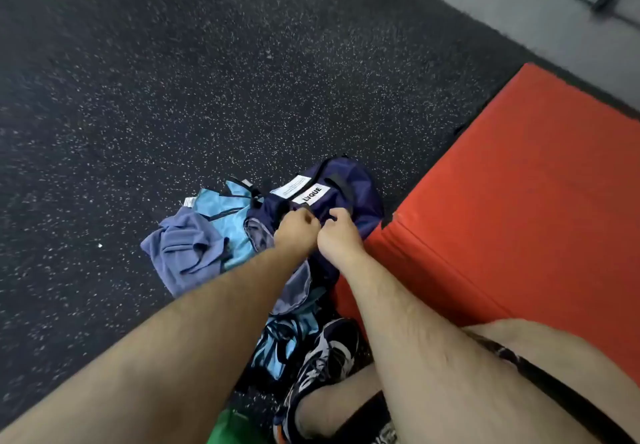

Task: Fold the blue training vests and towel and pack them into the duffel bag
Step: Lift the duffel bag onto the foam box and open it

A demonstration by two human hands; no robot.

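Observation:
A navy duffel bag (349, 184) with white labels lies on the black speckled floor beside a red mat. My left hand (296, 230) and my right hand (337, 236) sit side by side on the bag's top, each with fingers curled, pinching its fabric near the opening. A crumpled grey-blue towel (183, 253) lies left of the bag, on top of a light blue training vest (225, 215) with black trim. Another light blue vest (277, 346) lies bunched under my forearms by my shoe.
A red mat (519, 201) fills the right side, touching the bag. My shoe (325, 357) and bare leg are at the bottom middle, with something green (235, 426) at the bottom edge. Open speckled floor (173, 80) stretches left and ahead; a grey wall base runs top right.

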